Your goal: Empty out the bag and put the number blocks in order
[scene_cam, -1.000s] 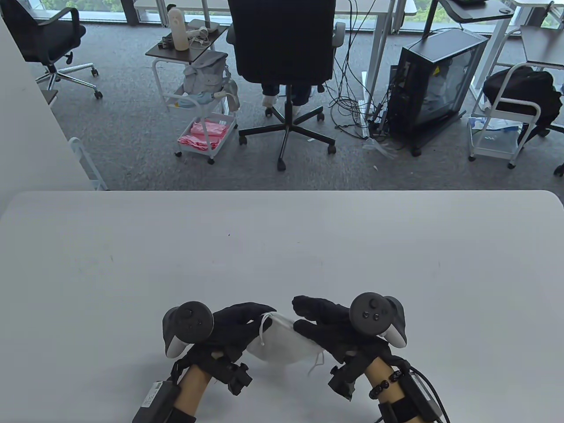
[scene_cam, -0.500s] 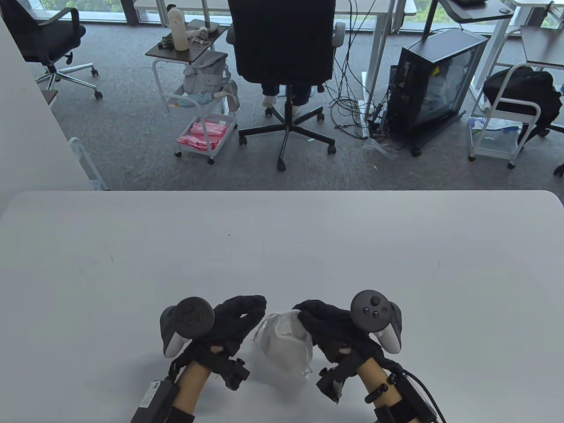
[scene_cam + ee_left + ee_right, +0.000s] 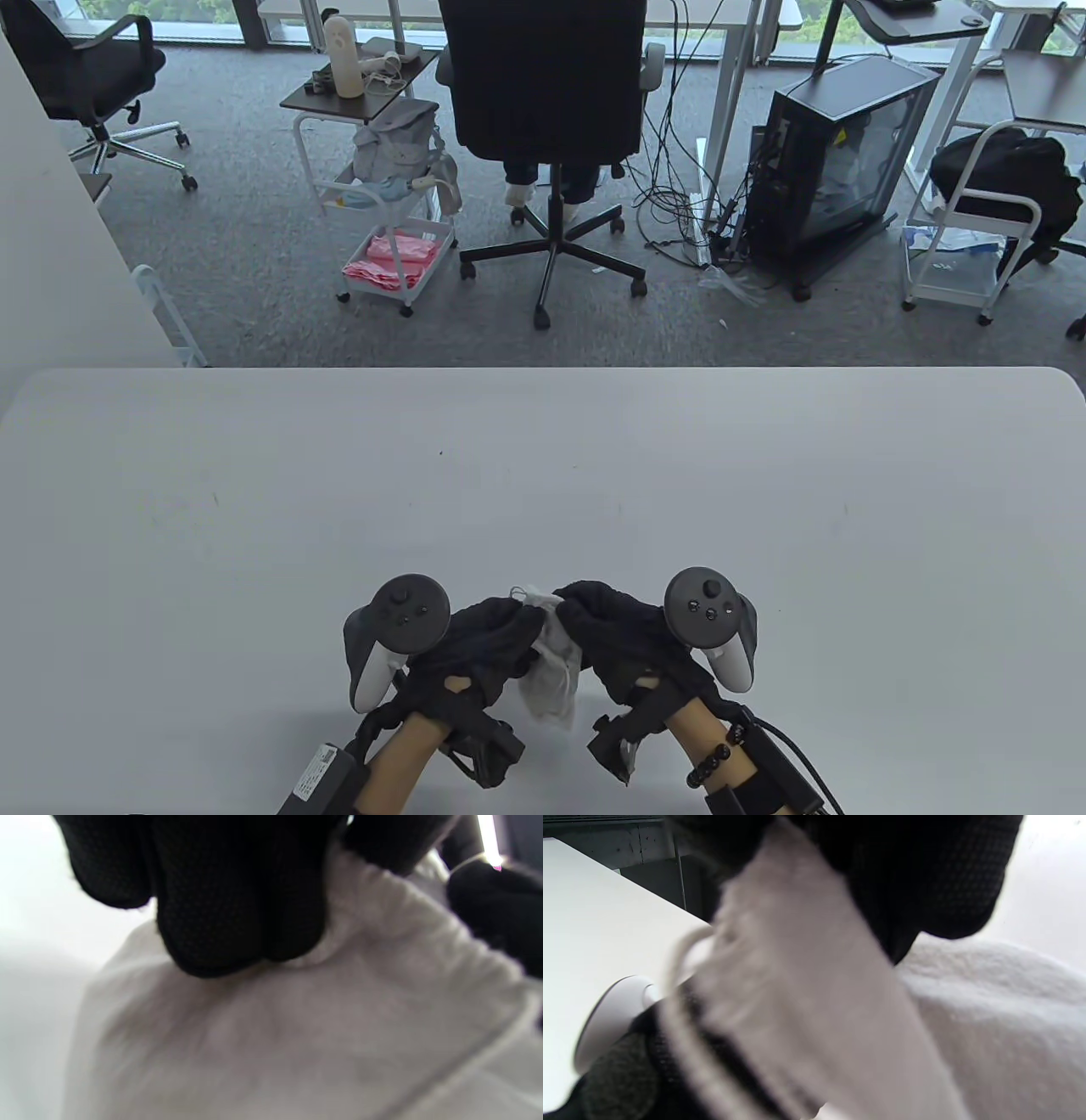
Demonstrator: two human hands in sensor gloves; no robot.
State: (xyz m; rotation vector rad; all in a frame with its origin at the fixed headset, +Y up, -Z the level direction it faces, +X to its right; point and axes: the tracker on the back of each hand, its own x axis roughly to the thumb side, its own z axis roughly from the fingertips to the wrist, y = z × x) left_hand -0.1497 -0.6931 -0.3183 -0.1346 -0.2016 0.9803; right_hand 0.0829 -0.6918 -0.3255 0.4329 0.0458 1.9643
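Observation:
A small white drawstring cloth bag (image 3: 553, 671) hangs between my two hands near the table's front edge. My left hand (image 3: 501, 632) grips its left side at the top, and my right hand (image 3: 598, 624) grips its right side at the top. The bag fills the left wrist view (image 3: 297, 1035) under my gloved fingers (image 3: 237, 899). In the right wrist view the bag (image 3: 814, 1010) shows its drawstring loop, with my fingers (image 3: 925, 878) over it. No number blocks are visible; the bag hides whatever it holds.
The white table (image 3: 543, 475) stretches wide to the far edge. Beyond it are an office chair (image 3: 547, 127), a small cart (image 3: 382, 212) and a computer case (image 3: 836, 161) on the floor.
Both hands have come together at the bag's top. The bag has gone from lying flat and wide to bunched up and hanging narrow between them. The left hand moved right.

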